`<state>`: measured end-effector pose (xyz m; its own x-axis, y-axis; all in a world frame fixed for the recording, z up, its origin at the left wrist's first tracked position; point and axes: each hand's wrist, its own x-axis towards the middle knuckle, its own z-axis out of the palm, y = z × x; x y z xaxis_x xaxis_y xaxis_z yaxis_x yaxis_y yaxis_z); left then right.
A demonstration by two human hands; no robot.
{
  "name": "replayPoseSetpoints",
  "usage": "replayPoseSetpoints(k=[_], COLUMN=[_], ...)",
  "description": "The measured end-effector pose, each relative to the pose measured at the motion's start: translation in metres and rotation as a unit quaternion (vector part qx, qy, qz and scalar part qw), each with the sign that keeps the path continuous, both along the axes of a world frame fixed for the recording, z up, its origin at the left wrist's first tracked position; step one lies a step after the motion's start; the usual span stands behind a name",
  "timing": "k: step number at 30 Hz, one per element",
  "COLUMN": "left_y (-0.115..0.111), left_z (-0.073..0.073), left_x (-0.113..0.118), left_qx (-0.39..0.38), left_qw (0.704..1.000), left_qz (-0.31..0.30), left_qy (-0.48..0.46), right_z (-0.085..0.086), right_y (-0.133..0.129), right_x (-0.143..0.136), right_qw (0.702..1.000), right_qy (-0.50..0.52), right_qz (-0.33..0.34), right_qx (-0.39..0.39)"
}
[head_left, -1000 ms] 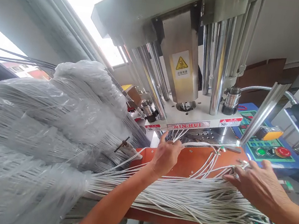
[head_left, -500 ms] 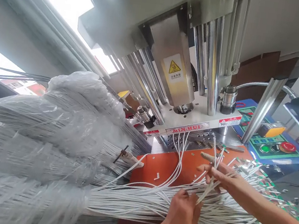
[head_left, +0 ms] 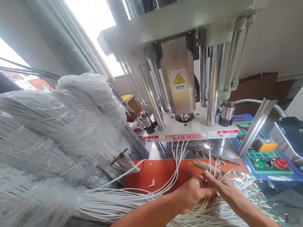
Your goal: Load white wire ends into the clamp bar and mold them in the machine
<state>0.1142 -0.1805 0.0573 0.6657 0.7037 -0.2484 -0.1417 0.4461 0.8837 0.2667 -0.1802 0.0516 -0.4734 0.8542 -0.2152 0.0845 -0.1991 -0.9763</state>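
Note:
My left hand [head_left: 195, 192] is closed around a few white cables and sits right against my right hand. A little further along, my right hand [head_left: 217, 180] grips the same white cables [head_left: 210, 160] between thumb and fingers, its index finger stretched out to the left. Their ends stick up above the fingers, one with a pale tip. Under both hands lies a thick spread of white cables [head_left: 117, 205] on an orange-red board [head_left: 143, 175]. Green connector ends [head_left: 263, 199] fan out at its right. Several cables run up into the press [head_left: 186, 136] marked MIN-HUI.
Big plastic-wrapped cable bundles [head_left: 40, 132] fill the left side. A blue control panel [head_left: 276, 163] with a red button [head_left: 281, 164] stands at the right, below a black lamp [head_left: 301, 139]. A small white piece [head_left: 152, 183] lies on the board.
My left hand has moved up along the cables to meet my right hand. The view has shifted slightly, so the press sits lower in it.

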Motion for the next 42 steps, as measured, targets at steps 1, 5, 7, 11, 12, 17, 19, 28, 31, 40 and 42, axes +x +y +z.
replayPoseSetpoints(k=[1,5,7,11,12,17,19,28,31,40,42], left_y=[0.000,-0.005,-0.006,-0.004,-0.004,0.001,0.006,0.023,0.022,0.024,0.025], left_z=[-0.003,-0.007,-0.005,-0.002,-0.001,0.000,0.000,-0.004,-0.008,-0.032,-0.033], left_x=[0.004,0.001,-0.003,-0.001,0.001,0.010,0.014,0.035,0.035,0.013,0.009], left_qx=[0.005,-0.023,-0.043,-0.027,-0.017,-0.004,-0.011,0.021,-0.004,0.057,0.074], left_qw=[1.000,0.994,0.991,0.988,0.987,0.982,0.983,0.993,0.984,0.970,0.964], left_qz=[0.017,0.082,0.084,0.059,0.053,0.032,0.029,0.061,0.126,0.158,0.167], left_qy=[0.012,0.064,0.094,0.142,0.150,0.184,0.182,0.096,0.124,0.174,0.194], right_z=[0.000,-0.004,-0.004,0.009,0.012,0.015,0.014,0.000,-0.017,-0.072,-0.074], right_y=[0.001,0.008,0.016,0.040,0.046,0.059,0.054,0.016,0.032,0.053,0.043], right_x=[0.010,0.062,0.082,0.090,0.086,0.064,0.056,0.030,0.049,0.076,0.079], right_qw=[1.000,0.995,0.998,0.985,0.986,0.990,0.988,0.993,0.952,0.757,0.729], right_qy=[0.001,-0.017,-0.046,-0.051,-0.040,0.006,0.001,-0.018,-0.139,-0.422,-0.475], right_qz=[0.025,0.094,0.010,-0.140,-0.127,-0.020,-0.025,-0.004,-0.062,0.062,0.053], right_qx=[-0.011,0.016,0.033,0.091,0.105,0.140,0.154,0.115,0.265,0.495,0.490])
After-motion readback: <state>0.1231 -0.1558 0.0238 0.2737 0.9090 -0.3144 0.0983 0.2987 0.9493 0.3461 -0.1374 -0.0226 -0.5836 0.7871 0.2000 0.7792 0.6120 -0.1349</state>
